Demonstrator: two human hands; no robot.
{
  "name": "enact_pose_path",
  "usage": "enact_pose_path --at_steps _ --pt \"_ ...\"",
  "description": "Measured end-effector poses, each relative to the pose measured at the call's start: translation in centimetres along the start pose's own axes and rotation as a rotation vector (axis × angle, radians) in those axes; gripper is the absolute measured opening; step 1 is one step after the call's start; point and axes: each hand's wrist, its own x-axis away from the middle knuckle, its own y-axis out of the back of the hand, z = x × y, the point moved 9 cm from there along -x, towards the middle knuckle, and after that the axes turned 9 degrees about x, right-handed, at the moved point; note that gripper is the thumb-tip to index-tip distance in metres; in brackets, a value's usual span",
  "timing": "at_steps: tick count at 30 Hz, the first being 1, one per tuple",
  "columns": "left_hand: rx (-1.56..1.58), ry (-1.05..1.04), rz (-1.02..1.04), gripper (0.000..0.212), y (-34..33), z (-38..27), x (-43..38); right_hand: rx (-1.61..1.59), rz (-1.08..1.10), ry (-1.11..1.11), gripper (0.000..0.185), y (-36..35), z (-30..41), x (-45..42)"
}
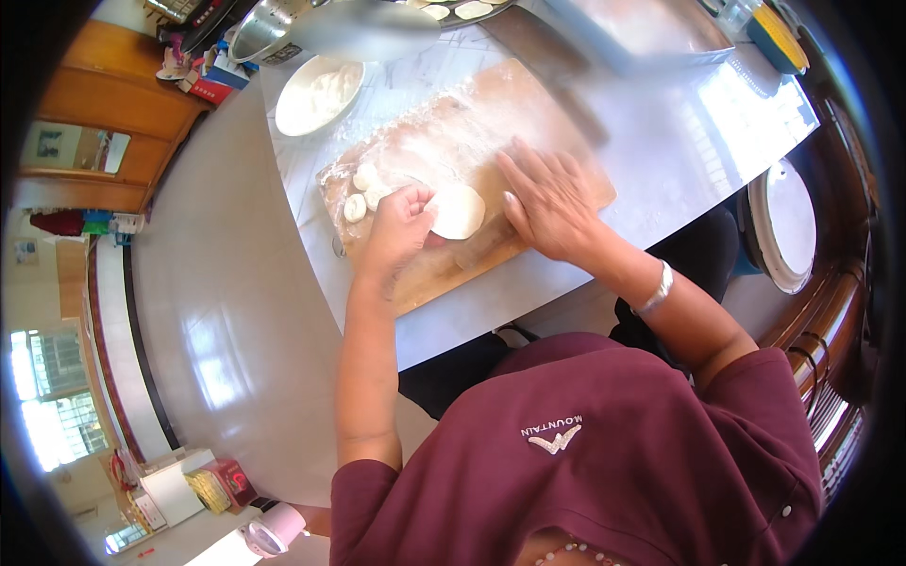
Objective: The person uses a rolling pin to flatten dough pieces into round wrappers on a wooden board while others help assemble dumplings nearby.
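Note:
My left hand pinches the left edge of a thin round dough wrapper above the wooden board. My right hand lies palm down to the right of the wrapper, with its fingers spread over the floury board. Between this hand and the wrapper's lower side is a blurred, bar-like tan shape; what it is cannot be made out, nor whether it runs under the palm. Several small dough pieces rest on the board just left of my left hand, which partly covers one.
A white bowl of flour stands beyond the board's left corner. Past it are a metal pot and a tray with several flat dough rounds. A large shallow box sits at the far right. The marble-patterned table's left edge is near my left forearm.

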Motion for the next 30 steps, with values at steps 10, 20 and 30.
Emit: enact_pose_path --at_steps 10,20,30 --pt "-0.531 -0.148 -0.054 0.014 1.0 -2.0 -3.9 0.105 -0.029 -0.038 0.048 -3.8 0.3 -8.9" --pt "-0.331 -0.072 -0.083 0.007 0.8 -0.1 -0.5 0.024 -0.040 -0.003 0.049 -1.6 -0.4 -2.9" --pt "-0.338 -0.087 -0.146 0.009 2.5 -0.7 -1.6 0.040 0.097 -0.045 0.048 -2.8 0.0 -5.3"
